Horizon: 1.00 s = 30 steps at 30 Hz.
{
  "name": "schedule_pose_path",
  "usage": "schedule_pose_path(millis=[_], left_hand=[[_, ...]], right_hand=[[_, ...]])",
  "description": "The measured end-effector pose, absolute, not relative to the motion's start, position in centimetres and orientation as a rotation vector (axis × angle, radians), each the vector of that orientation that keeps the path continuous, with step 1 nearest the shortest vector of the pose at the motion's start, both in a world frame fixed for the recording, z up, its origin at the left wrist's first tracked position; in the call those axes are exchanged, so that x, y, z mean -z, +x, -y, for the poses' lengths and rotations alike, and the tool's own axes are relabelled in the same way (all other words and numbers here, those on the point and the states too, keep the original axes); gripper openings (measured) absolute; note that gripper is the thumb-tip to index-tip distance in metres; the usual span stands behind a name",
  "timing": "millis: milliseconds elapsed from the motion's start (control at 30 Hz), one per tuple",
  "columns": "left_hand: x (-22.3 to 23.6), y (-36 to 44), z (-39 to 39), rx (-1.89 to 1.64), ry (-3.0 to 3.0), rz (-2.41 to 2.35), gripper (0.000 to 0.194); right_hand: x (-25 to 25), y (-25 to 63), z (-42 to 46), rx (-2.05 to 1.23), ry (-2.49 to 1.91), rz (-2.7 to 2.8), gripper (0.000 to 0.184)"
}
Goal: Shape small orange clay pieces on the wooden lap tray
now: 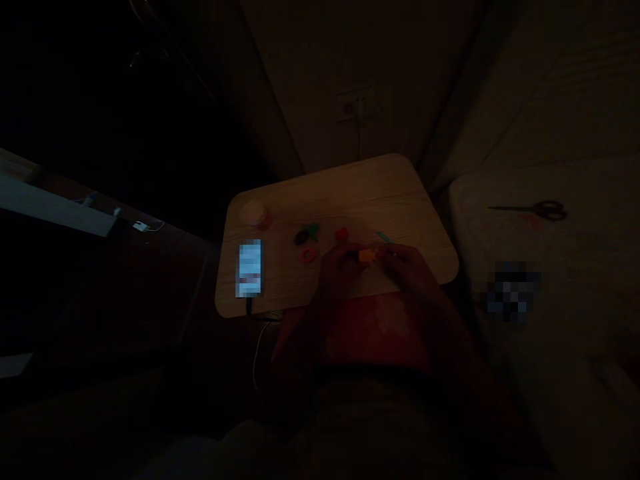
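Note:
My left hand [340, 270] and my right hand [407, 267] meet above the front of a small rounded wooden table [350, 187]. Between their fingertips they pinch a small orange piece [367, 256], probably plastic. Just beyond the hands lie a red piece [342, 233], a red ring [309, 254], a green piece [313, 231] and a dark piece [301, 237]. A thin green stick [383, 237] lies close to my right hand. The dim light hides fine detail.
A lit phone [249, 268] with a cable lies at the table's left, behind it a round jar [255, 215]. Scissors [535, 210] and a dark blurred object [513, 291] rest on a pale cushion at right. A wall socket [354, 103] is behind.

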State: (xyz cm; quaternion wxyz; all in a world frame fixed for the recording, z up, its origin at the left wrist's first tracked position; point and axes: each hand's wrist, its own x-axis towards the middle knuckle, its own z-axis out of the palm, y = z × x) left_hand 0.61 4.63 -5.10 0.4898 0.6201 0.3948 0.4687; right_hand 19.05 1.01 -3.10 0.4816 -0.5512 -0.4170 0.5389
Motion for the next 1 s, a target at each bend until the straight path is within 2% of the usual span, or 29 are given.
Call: schedule_pose_path(millis=[167, 367, 467, 700, 833, 933, 1000], left_hand=[[4.8, 0.5, -4.6, -1.201, 1.629, -0.965, 0.034], [4.2, 0.5, -4.2, -1.210, 1.720, -0.981, 0.040], [3.9, 0.5, -4.2, -1.213, 1.763, -0.975, 0.035], [4.1, 0.6, -4.4, -1.278, 1.591, -0.952, 0.035], [4.3, 0.3, -4.5, -1.273, 1.624, -1.045, 0.031], [4.6, 0.6, -4.5, -1.142, 1.815, -1.056, 0.023], [4.9, 0.9, -4.5, -1.024, 1.973, -1.061, 0.026]], right_hand=[[2.8, 18.7, -1.0, -1.322, -1.319, 1.015, 0.035], [2.5, 18.6, -0.9, -1.346, -1.356, 0.940, 0.036], [2.5, 18.5, -0.7, -1.359, -1.312, 0.951, 0.033], [3.2, 18.5, -0.9, -1.527, -1.116, 0.797, 0.033], [3.3, 18.9, -0.8, -1.422, -1.155, 0.760, 0.035], [3.3, 19.1, -0.6, -1.323, -1.271, 0.808, 0.036], [3.1, 19.1, -0.5, -1.281, -1.321, 0.872, 0.036]])
